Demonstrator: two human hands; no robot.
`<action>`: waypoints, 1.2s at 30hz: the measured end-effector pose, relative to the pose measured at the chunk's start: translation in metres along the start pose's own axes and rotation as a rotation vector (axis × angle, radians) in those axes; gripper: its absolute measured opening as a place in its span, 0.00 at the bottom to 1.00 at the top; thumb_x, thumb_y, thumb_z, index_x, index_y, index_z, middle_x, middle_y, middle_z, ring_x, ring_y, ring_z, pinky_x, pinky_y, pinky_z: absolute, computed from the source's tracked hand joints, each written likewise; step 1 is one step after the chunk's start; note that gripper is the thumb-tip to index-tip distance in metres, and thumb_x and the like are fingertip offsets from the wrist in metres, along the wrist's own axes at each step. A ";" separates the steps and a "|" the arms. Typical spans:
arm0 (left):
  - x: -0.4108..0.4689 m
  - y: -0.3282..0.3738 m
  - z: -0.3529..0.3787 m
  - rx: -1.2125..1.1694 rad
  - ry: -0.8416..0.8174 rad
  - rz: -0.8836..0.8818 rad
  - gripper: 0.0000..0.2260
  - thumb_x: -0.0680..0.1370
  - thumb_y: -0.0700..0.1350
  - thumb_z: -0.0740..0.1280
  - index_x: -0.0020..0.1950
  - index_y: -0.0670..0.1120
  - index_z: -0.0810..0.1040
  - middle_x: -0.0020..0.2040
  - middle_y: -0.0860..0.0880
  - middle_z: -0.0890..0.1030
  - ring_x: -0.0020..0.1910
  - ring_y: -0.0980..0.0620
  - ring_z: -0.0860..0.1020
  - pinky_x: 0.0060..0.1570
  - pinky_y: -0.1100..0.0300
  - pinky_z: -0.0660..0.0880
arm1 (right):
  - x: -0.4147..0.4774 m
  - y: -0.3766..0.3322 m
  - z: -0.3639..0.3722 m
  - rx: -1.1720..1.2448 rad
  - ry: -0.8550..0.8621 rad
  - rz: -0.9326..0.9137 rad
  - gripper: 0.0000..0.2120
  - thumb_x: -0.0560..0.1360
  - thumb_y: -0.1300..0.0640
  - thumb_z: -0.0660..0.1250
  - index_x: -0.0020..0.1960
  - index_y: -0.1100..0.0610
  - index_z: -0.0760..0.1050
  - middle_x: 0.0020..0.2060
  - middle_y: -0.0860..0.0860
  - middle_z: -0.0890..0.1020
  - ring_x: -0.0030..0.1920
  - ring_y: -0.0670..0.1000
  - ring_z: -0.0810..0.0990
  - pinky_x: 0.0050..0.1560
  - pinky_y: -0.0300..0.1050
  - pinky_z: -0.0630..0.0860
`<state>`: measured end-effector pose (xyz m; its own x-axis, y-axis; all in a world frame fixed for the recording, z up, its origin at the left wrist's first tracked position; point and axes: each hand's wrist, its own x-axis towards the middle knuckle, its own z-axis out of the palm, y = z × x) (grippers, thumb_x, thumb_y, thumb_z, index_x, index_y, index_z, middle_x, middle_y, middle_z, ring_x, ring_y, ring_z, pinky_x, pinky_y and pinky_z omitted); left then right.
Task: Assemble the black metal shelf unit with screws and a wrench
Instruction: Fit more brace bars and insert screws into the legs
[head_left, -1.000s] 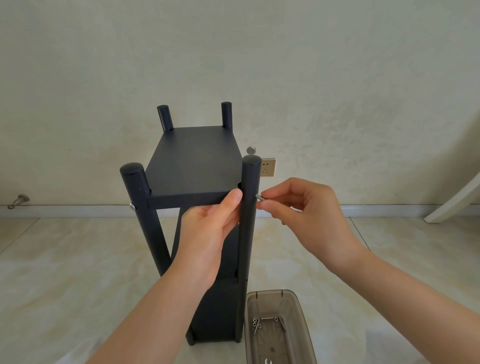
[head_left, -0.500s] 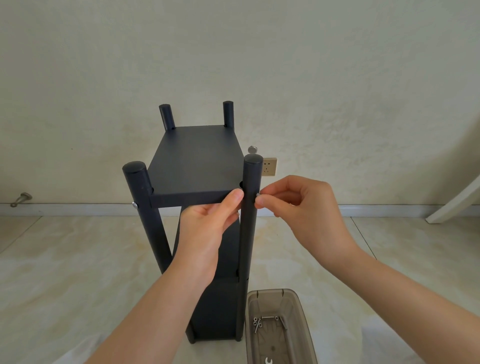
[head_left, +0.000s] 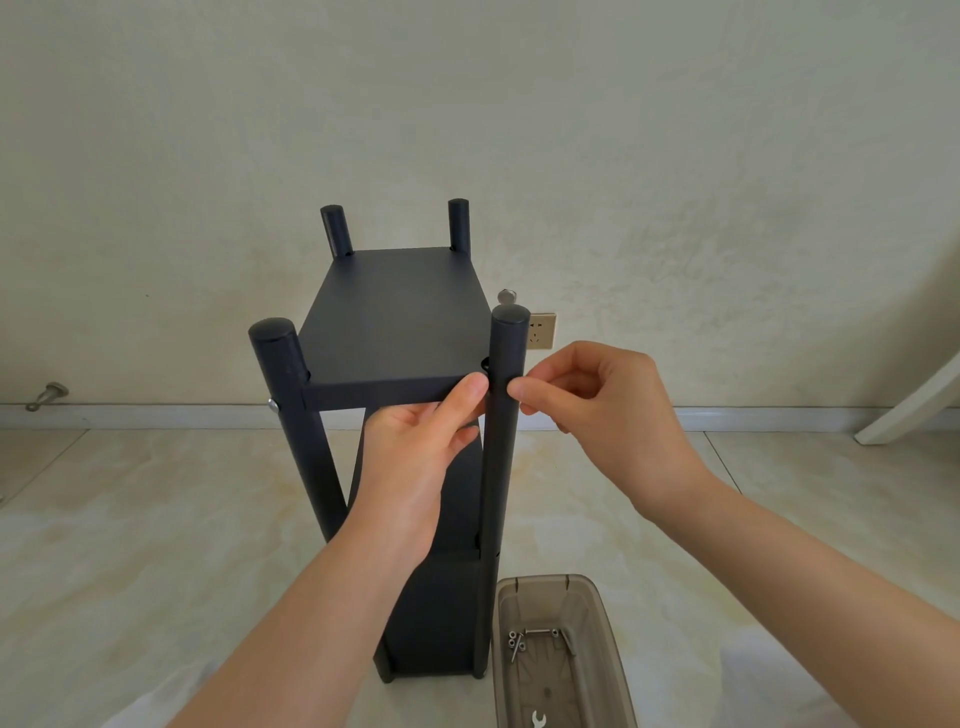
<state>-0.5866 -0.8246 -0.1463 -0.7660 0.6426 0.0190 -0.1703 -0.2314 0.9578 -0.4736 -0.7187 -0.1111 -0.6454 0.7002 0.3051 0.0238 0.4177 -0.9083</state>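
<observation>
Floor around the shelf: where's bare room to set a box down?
Bare floor lies left of the shelf unit, up to the baseboard, and right of the right hand. The top panel is bare too. Crowded: the near right post, with the left hand alongside, and the tray, holding screws and a wrench.

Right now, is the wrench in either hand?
No, the wrench lies in the brown tray, while the left hand and right hand are up at the shelf.
</observation>
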 end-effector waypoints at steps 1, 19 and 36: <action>0.000 0.000 0.000 0.001 0.000 0.004 0.17 0.67 0.53 0.73 0.52 0.46 0.84 0.49 0.50 0.87 0.52 0.53 0.84 0.50 0.59 0.75 | 0.000 0.000 0.000 0.003 -0.002 -0.002 0.06 0.71 0.54 0.76 0.39 0.54 0.80 0.31 0.46 0.84 0.29 0.39 0.77 0.32 0.28 0.71; 0.003 -0.003 0.004 0.014 0.020 0.030 0.22 0.65 0.54 0.73 0.54 0.45 0.83 0.50 0.49 0.86 0.53 0.51 0.84 0.57 0.54 0.77 | 0.001 0.001 -0.014 0.082 -0.096 0.071 0.04 0.75 0.60 0.71 0.43 0.54 0.82 0.36 0.48 0.86 0.35 0.41 0.80 0.38 0.33 0.78; 0.005 -0.003 0.002 -0.009 -0.024 0.051 0.23 0.63 0.56 0.74 0.54 0.46 0.83 0.51 0.49 0.86 0.54 0.50 0.84 0.58 0.52 0.77 | 0.013 0.011 -0.019 0.128 -0.277 0.067 0.07 0.77 0.57 0.70 0.40 0.50 0.81 0.37 0.49 0.84 0.36 0.45 0.77 0.43 0.40 0.77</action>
<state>-0.5886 -0.8199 -0.1486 -0.7589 0.6469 0.0749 -0.1371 -0.2712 0.9527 -0.4667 -0.6942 -0.1113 -0.8294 0.5322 0.1696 -0.0118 0.2869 -0.9579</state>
